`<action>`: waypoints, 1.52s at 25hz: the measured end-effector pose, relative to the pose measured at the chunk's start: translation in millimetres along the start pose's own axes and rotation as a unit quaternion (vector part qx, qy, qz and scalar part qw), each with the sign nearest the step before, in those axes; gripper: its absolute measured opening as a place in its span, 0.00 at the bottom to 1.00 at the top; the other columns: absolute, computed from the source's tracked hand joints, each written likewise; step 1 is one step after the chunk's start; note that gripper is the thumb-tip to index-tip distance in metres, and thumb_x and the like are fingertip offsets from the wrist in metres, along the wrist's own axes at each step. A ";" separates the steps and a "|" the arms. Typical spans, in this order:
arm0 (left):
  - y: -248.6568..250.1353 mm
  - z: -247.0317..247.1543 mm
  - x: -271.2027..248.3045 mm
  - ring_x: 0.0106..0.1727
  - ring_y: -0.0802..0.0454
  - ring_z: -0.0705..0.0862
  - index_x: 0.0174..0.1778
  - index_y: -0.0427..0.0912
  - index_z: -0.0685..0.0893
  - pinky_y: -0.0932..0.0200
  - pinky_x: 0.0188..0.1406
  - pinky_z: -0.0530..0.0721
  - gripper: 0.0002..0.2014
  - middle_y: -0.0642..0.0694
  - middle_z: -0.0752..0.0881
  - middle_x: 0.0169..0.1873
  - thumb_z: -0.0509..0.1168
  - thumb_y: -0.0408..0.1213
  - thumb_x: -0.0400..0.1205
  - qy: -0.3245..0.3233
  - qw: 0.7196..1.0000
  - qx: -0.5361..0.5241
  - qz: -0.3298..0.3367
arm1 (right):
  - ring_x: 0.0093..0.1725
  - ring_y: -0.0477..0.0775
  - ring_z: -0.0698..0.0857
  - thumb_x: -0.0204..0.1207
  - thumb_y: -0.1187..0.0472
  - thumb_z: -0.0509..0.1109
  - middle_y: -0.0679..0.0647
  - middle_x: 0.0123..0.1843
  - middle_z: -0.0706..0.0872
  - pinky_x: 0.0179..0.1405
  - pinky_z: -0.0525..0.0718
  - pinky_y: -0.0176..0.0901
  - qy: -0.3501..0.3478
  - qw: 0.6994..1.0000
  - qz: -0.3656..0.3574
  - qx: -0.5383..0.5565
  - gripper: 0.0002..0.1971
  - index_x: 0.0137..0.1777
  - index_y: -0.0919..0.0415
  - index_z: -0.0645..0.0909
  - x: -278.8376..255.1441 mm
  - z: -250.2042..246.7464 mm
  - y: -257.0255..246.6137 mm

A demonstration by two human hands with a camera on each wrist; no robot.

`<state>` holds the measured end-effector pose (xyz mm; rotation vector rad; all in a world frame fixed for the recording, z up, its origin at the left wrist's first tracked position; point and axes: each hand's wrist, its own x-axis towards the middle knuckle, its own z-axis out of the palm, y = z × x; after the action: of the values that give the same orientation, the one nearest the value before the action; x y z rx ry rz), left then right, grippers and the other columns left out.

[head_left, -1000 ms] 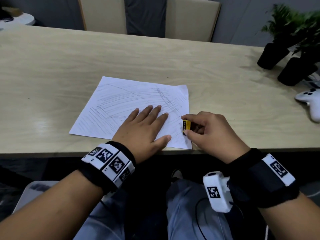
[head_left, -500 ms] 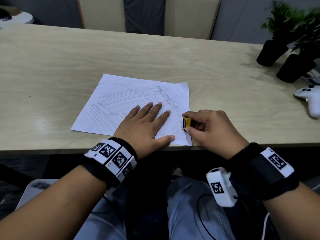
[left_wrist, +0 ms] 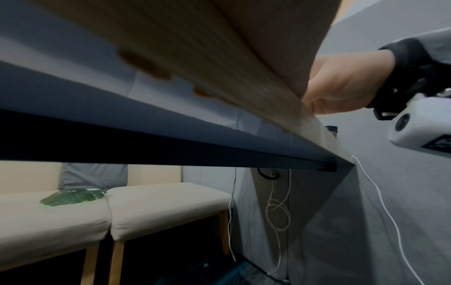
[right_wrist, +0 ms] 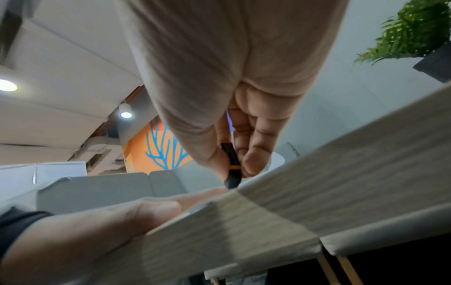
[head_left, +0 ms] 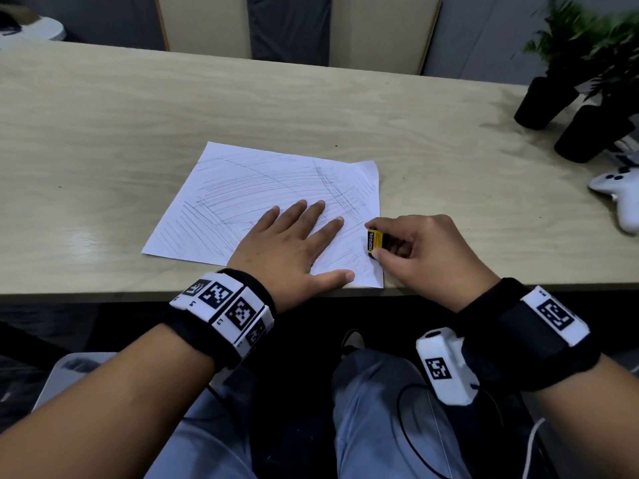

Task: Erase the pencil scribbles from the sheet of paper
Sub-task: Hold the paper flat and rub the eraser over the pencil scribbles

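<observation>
A white sheet of paper (head_left: 249, 195) covered in grey pencil scribbles lies near the front edge of the wooden table (head_left: 449, 160). My left hand (head_left: 294, 243) lies flat on the sheet's near right part, fingers straight and spread. My right hand (head_left: 415, 250) pinches a small eraser in a yellow-and-black sleeve (head_left: 374, 240) between thumb and fingers, its end down on the paper's right edge. In the right wrist view the eraser (right_wrist: 231, 165) shows its dark tip touching the table edge area, with my left thumb (right_wrist: 136, 214) below it.
Two black plant pots (head_left: 546, 102) with green plants stand at the table's far right. A white game controller (head_left: 619, 198) lies near the right edge. Cushioned benches (left_wrist: 146, 208) stand behind and under the table. Cables (left_wrist: 275, 208) hang below.
The right hand with the eraser has shifted slightly along the paper's right edge. The left hand stays pressed flat on the sheet.
</observation>
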<state>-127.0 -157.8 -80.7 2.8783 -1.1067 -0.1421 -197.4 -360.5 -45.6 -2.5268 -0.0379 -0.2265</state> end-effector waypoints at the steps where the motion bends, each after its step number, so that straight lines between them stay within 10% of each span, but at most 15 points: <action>1: -0.1 0.2 -0.2 0.86 0.55 0.36 0.84 0.64 0.39 0.48 0.84 0.37 0.43 0.56 0.38 0.86 0.35 0.78 0.73 0.000 1.000 0.000 0.001 | 0.35 0.47 0.83 0.70 0.65 0.75 0.50 0.34 0.88 0.40 0.81 0.37 -0.008 1.000 0.002 0.002 0.16 0.57 0.51 0.88 0.0 0.0 -0.4; 38: 1.4 0.1 0.2 0.86 0.53 0.37 0.82 0.72 0.38 0.46 0.84 0.38 0.41 0.55 0.38 0.86 0.35 0.79 0.71 0.004 1.000 -0.001 0.005 | 0.32 0.46 0.81 0.70 0.65 0.75 0.50 0.34 0.85 0.39 0.83 0.43 -0.016 0.999 -0.031 0.004 0.16 0.56 0.50 0.88 -5.7 2.9 -1.5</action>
<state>-127.8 -159.1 -80.7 2.8690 -1.1182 -0.1314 -202.6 -357.5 -48.0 -2.5241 -0.1288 -0.2095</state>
